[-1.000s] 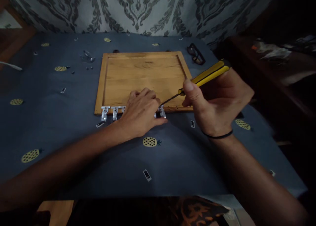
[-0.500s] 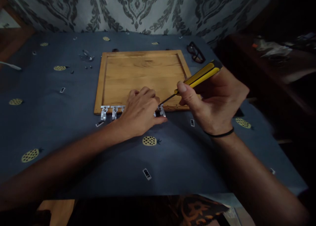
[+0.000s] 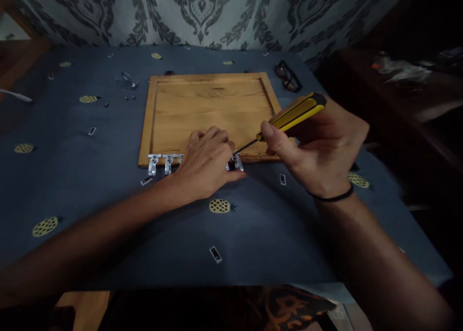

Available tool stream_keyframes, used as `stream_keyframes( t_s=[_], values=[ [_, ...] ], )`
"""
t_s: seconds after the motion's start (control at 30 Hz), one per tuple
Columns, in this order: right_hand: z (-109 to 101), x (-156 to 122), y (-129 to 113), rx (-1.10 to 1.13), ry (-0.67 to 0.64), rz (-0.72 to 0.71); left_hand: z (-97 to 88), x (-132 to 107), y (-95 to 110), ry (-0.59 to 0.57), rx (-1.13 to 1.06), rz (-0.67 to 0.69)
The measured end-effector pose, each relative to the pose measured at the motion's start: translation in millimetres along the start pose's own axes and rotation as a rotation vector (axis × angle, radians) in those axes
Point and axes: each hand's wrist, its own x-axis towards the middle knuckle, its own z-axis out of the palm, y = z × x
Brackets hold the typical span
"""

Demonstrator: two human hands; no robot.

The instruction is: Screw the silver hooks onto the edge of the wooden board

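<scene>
A shallow framed wooden tray or board (image 3: 210, 104) lies on the blue cloth. Along its near edge sits a row of silver metal clips (image 3: 168, 163). My left hand (image 3: 208, 164) is closed at that edge, fingers curled on the wood and thumb below, around the rightmost metal clip (image 3: 238, 163); the palm covers part of the row. In my right hand (image 3: 318, 147) is a yellow and black screwdriver (image 3: 296, 115), gripped by its handle and tilted down to the left. Its tip meets the top of the rightmost clip; the screw there is too small to make out.
Black-framed glasses (image 3: 287, 76) lie beyond the board's right corner. Left of it are a small clear packet (image 3: 127, 81) and a few loose screws (image 3: 130, 98). A white cable (image 3: 16, 96) lies at the far left. Patterned fabric (image 3: 198, 12) hangs behind the table.
The screwdriver handle has turned slightly, and my right hand has shifted a little to the right and down. My left hand holds its place at the clip.
</scene>
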Motion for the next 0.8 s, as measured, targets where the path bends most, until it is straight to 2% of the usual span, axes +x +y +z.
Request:
stream_keyframes(
  t_s=[0.2, 0.33, 0.43, 0.53, 0.67, 0.8],
  values=[
    [-1, 1, 3, 0.327, -0.097, 0.195, 2.9, 0, -2, 0.020, 0.002, 0.021],
    [-7, 2, 8, 0.390, -0.168, 0.203, 4.6, -1, -3, 0.043, 0.008, 0.034],
    [-9, 3, 7, 0.351, -0.190, 0.198, 4.4, -1, -3, 0.037, 0.010, 0.033],
    [-6, 2, 3, 0.270, -0.127, 0.167, 3.4, -1, -3, 0.024, 0.017, 0.026],
    [4, -4, 1, 0.143, 0.042, 0.109, 1.7, 0, -1, 0.002, 0.024, 0.009],
    [10, -7, 3, 0.113, 0.118, 0.081, 0.0, 0, 0, -0.009, 0.025, 0.004]
  ],
)
